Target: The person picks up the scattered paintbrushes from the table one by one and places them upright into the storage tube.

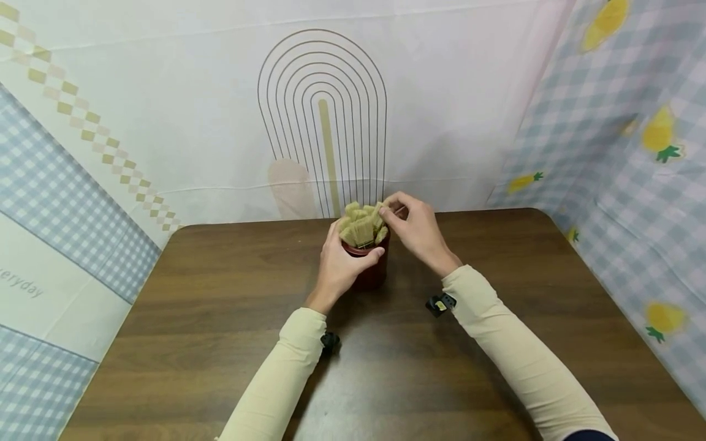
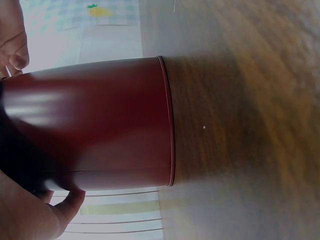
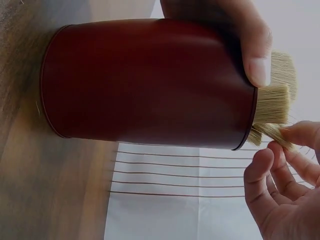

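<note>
A dark red cylindrical container (image 1: 374, 277) stands upright on the table, packed with several brushes (image 1: 361, 231) whose pale bristles point up past the rim. My left hand (image 1: 341, 264) grips the container near its top, thumb across the near side and fingers round the far left. At the right of the rim, my right hand (image 1: 420, 229) pinches the bristle end of one brush (image 3: 274, 134) between thumb and fingers. The right wrist view shows other bristle heads (image 3: 272, 104) beside it. The brush handles are hidden inside the container.
The brown wooden table (image 1: 231, 343) runs back to a white cloth (image 1: 209, 135) printed with thin arches. Checked cloth (image 1: 623, 202) with pineapple prints hangs on the right. Each wrist wears a small black camera, such as the one on the right wrist (image 1: 440, 304).
</note>
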`<state>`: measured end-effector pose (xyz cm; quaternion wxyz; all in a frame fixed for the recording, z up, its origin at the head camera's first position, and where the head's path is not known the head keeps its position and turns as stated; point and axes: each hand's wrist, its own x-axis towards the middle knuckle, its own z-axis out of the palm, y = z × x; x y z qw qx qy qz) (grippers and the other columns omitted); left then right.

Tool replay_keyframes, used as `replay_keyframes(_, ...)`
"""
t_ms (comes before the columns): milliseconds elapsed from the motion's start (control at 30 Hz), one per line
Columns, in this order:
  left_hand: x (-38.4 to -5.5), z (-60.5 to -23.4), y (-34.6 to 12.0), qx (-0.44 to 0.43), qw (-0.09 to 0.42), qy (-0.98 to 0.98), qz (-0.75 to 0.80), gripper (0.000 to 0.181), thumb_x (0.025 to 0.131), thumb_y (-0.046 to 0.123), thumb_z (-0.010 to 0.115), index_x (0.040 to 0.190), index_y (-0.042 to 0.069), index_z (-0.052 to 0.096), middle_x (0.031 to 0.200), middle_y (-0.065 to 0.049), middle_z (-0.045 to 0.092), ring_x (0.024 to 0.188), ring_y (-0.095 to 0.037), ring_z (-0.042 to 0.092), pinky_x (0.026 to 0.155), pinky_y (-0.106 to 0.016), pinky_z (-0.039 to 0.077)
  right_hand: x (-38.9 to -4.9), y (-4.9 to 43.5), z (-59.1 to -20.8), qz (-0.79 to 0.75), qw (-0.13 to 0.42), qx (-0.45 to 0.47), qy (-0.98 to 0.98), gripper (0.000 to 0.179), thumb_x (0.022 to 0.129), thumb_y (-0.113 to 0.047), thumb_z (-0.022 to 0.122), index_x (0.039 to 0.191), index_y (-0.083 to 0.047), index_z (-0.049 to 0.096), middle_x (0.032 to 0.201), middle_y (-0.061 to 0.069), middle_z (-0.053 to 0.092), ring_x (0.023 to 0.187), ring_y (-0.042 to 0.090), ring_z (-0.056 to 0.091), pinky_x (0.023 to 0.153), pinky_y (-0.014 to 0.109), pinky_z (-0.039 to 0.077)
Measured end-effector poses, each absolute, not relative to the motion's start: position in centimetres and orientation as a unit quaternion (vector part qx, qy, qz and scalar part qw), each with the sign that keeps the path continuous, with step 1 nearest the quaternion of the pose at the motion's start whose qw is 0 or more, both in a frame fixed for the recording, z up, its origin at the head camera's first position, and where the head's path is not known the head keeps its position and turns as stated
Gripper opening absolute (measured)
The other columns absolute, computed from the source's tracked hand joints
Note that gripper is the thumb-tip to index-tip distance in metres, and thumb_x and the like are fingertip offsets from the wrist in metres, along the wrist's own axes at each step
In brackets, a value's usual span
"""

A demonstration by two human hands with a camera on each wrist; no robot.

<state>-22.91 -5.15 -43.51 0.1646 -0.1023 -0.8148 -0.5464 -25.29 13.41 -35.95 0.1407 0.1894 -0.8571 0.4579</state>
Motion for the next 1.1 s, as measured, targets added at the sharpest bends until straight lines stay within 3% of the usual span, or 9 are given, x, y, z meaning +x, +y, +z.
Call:
replay_keyframes(333, -23.0, -43.3, -5.3, -0.105, 0.164, -0.813, -0.549, 0.09, 0.077, 0.047, 0.092, 0.152, 0.021, 0.05, 0.146, 0.007, 0.053, 0.127, -0.018, 0.057, 0.106, -0.047, 0.049, -25.7, 13.5, -36.0, 0.438, 0.062, 0.174, -0.88, 0.012, 0.102, -0.021, 0.073, 0.099, -0.012, 0.08, 0.098, 0.006, 0.075, 0.083, 0.024, 0.063, 0.07, 0.035, 0.049)
replay_keyframes(567, -22.8, -43.4, -5.3, -0.107, 0.162, -0.809, -0.554, 0.09, 0.076, 0.048, 0.092, 0.152, 0.02, 0.051, 0.147, 0.004, 0.054, 0.128, -0.02, 0.057, 0.107, -0.049, 0.049, -24.8, 14.2, -37.3, 0.516, 0.052, 0.174, -0.837, 0.027, 0.106, -0.036, 0.067, 0.114, -0.014, 0.078, 0.087, 0.009, 0.067, 0.058, 0.03, 0.057, 0.053, 0.034, 0.05)
replay_keyframes(700, -22.7, -43.4, -5.3, -0.109, 0.162, -0.809, -0.554, 0.091, 0.076, 0.049, 0.091, 0.152, 0.02, 0.051, 0.147, 0.004, 0.054, 0.128, -0.02, 0.057, 0.107, -0.048, 0.049, -24.2, 14.4, -38.0, 0.55, 0.078, 0.175, -0.813, 0.029, 0.108, -0.035, 0.063, 0.123, -0.013, 0.076, 0.094, 0.009, 0.068, 0.058, 0.028, 0.057, 0.054, 0.031, 0.05)
replay_keyframes(833, -22.8, -43.6, -5.4, -0.107, 0.164, -0.809, -0.555, 0.091, 0.076, 0.049, 0.091, 0.151, 0.019, 0.051, 0.145, 0.005, 0.055, 0.126, -0.02, 0.058, 0.106, -0.048, 0.049, -24.0, 14.6, -38.8, 0.549, 0.087, 0.177, -0.813, 0.028, 0.11, -0.021, 0.06, 0.135, -0.011, 0.068, 0.113, 0.013, 0.069, 0.074, 0.03, 0.065, 0.065, 0.033, 0.056)
replay_keyframes(933, -22.8, -43.6, -5.5, -0.109, 0.16, -0.809, -0.556, 0.09, 0.076, 0.049, 0.091, 0.151, 0.019, 0.051, 0.145, 0.004, 0.055, 0.127, -0.02, 0.058, 0.106, -0.048, 0.049, -24.1, 14.9, -39.7, 0.539, 0.054, 0.184, -0.82, 0.04, 0.109, -0.006, 0.054, 0.148, -0.01, 0.056, 0.132, 0.016, 0.063, 0.106, 0.033, 0.066, 0.085, 0.042, 0.058)
replay_keyframes(1033, -22.8, -43.4, -5.6, -0.118, 0.144, -0.812, -0.554, 0.09, 0.079, 0.05, 0.09, 0.153, 0.019, 0.05, 0.149, 0.002, 0.053, 0.131, -0.02, 0.056, 0.109, -0.048, 0.048, -24.0, 15.3, -40.8, 0.534, -0.001, 0.211, -0.819, 0.06, 0.103, 0.003, 0.051, 0.161, -0.007, 0.039, 0.154, 0.019, 0.049, 0.138, 0.037, 0.051, 0.106, 0.053, 0.051)
replay_keyframes(1100, -22.9, -43.3, -5.8, -0.125, 0.127, -0.815, -0.551, 0.09, 0.082, 0.052, 0.088, 0.156, 0.02, 0.047, 0.153, 0.001, 0.05, 0.135, -0.02, 0.054, 0.111, -0.048, 0.047, -23.8, 15.4, -41.5, 0.535, -0.034, 0.229, -0.812, 0.068, 0.103, 0.001, 0.054, 0.166, -0.007, 0.028, 0.162, 0.02, 0.039, 0.149, 0.038, 0.041, 0.114, 0.056, 0.045)
